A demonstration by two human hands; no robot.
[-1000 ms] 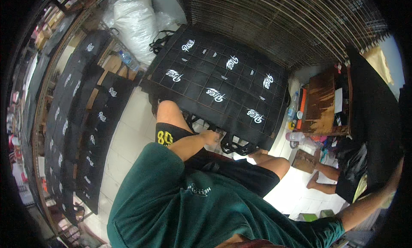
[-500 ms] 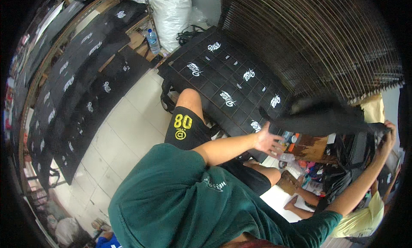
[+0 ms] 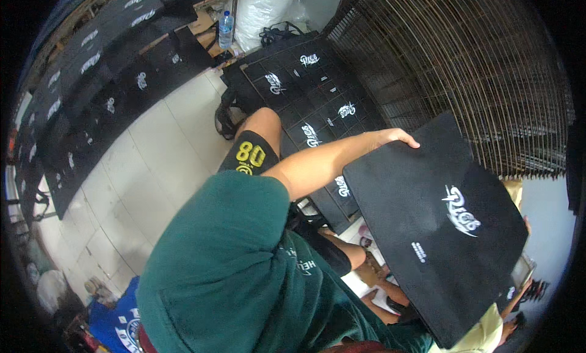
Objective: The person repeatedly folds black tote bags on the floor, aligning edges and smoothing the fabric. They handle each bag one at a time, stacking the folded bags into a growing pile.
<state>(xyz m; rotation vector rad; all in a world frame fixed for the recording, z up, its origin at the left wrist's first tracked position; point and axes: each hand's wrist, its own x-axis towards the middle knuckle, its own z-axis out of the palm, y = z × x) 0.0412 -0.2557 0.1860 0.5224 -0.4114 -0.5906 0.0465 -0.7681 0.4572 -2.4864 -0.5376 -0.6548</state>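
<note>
the right hand is hidden behind the black bag [image 3: 436,221], and most of the left hand [image 3: 397,137] is covered by the bag's upper edge. below the bag, a second person's yellow sleeve [image 3: 482,334] is cut off by the rim.

Black bags, white logos

The bag [image 3: 427,225] at right is black with a white script logo; the bags [image 3: 305,102] laid at upper centre match. Shirt [image 3: 232,273] dark green, shorts [image 3: 250,154] black with yellow numerals, floor [image 3: 140,170] pale tiles.
</note>
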